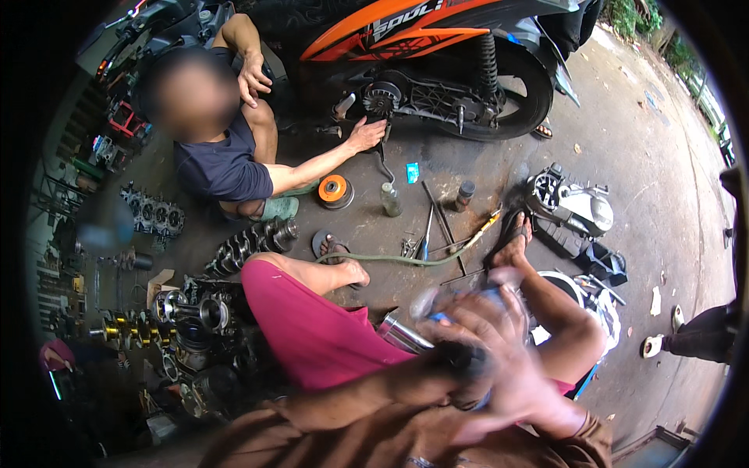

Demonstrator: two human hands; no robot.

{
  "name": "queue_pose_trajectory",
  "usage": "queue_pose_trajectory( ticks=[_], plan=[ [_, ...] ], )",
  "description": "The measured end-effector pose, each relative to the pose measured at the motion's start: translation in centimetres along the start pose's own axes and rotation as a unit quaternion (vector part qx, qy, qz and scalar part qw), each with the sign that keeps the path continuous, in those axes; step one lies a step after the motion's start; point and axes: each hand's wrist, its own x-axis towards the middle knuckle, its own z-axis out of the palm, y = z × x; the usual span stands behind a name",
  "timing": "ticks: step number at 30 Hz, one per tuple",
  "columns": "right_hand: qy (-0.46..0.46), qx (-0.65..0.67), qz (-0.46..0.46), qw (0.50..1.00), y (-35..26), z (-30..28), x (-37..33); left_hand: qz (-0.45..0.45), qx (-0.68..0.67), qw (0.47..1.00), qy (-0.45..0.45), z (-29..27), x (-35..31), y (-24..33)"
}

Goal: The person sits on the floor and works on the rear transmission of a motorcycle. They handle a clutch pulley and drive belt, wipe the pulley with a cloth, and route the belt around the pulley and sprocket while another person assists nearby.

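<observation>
My left hand (468, 324) and my right hand (519, 359) are close together above my lap, both smeared by motion. A dark band (464, 360) is round my left wrist. At the fingers is a blurred, partly see-through thing with blue on it (425, 303); its kind and which hand holds it do not show. Beside my left hand, a shiny metal cylinder (403, 334) lies near my pink-covered thigh. Across from me, a crouching co-worker in a dark shirt (222, 160) reaches one hand (367, 134) to the exposed drive side of an orange and black scooter (406, 39).
On the ground between us are an orange round part (335, 190), a glass bottle (391, 200), a dark jar (465, 195), a green hose (406, 260) and several tools. A removed engine cover (569, 204) lies right. Crankshafts (253, 246) and engine parts crowd the left. Another person stands far right.
</observation>
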Motion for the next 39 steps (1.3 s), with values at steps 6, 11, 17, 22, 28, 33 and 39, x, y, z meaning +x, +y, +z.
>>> queue_pose_trajectory(
  ticks=[6, 11, 17, 22, 28, 33, 39],
  plan=[
    [-0.124, 0.0, -0.222, 0.967, 1.1, -0.4, -1.6, -0.096, 0.183, 0.974, -0.088, 3.7, -2.5, 1.1],
    [-0.15, -0.132, -0.27, 0.942, 2.1, -6.8, -0.4, -0.08, 0.477, 0.869, -0.108, 5.1, -1.6, 7.6],
    [0.113, 0.19, 0.076, 0.972, 7.3, -11.6, 1.0, 0.181, 0.116, 0.972, 0.096, 2.6, 3.7, 9.1],
    [0.406, 0.059, 0.186, 0.893, 3.2, 2.9, 1.2, 0.045, -0.485, 0.869, -0.079, 3.2, 7.8, 2.4],
    [0.319, 0.134, 0.108, 0.932, 5.0, 1.3, -2.4, -0.031, -0.12, 0.99, -0.062, 1.8, 3.7, 2.4],
    [0.064, 0.089, 0.083, 0.99, 3.4, 0.6, -2.1, -0.084, -0.197, 0.973, 0.082, -1.0, 2.1, -0.6],
    [-0.118, 0.021, -0.049, 0.992, 9.8, 7.2, -3.4, -0.049, 0.31, 0.947, 0.071, -5.1, 2.9, 2.0]
  ],
)
